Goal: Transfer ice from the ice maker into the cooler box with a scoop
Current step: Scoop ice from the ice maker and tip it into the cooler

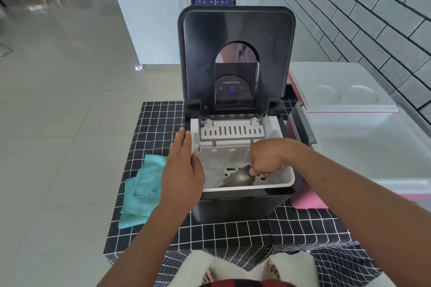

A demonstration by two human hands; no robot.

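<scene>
Black and glossy, the scoop (240, 178) sits low inside the white basket of the ice maker (235, 147), its blade angled toward the pale ice (213, 176) heaped at the basket's left. The right hand (264, 161) reaches down from the right with its fingers (255, 172) curled tightly round the scoop's handle end. The left hand (183, 165) lies flat against the machine's left rim, fingers straight, apparently steadying it.

The scoop looks like stiff, light plastic, best held by the handle as it is now. The ice will likely be slick, wet and loose, so a loaded scoop should probably be kept level and carried unhurriedly.

The ice maker's lid (235, 53) stands upright at the far side. Just right of the machine the cooler box (363, 147) stands open, white inside with pink walls, its lid (338, 86) leaning back toward the brick wall. A teal cloth (142, 189) lies on the bench (303, 226), left of the machine, over a black grid-patterned cover.
</scene>
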